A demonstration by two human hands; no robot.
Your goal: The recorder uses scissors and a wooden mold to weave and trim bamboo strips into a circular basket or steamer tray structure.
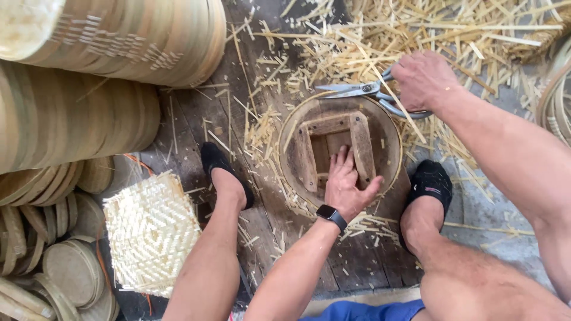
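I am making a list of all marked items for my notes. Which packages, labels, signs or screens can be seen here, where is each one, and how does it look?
Smartwatch: on the wrist of the left hand, which presses inside the round bamboo frame; small dark rectangular screen, black band, nothing lit.
No packages, labels or signs are in view.

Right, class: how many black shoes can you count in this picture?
2. One black shoe is left of the round wooden form that the left hand presses; the other black shoe is right of it, below the right hand with the scissors.
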